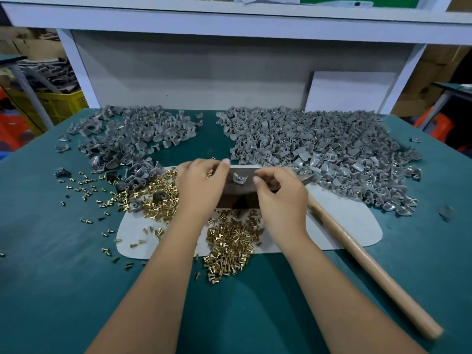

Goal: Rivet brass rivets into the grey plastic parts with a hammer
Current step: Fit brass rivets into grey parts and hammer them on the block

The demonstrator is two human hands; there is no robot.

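So the grey part (239, 178) sits on the dark block (237, 192) between both loosely curled hands, left hand (201, 185) and right hand (281, 194) seemingly holding nothing, while the hammer (367, 261) lies just right of the block, handle angling toward the person, nearest the right hand.

1. My worktop (63, 264) is covered in a teal mat.
2. A pale grey pad (344, 226) lies on it in front of me.
3. A dark block (237, 198) stands on that pad.
4. Brass rivets (229, 246) lie heaped over the pad's near edge and scattered to the left.
5. Two heaps of grey plastic parts: the smaller heap (132, 134) far left, the larger heap (319, 149) far right.
6. A wooden hammer handle (370, 264) lies slantwise at my right; its head is mostly hidden, I think.
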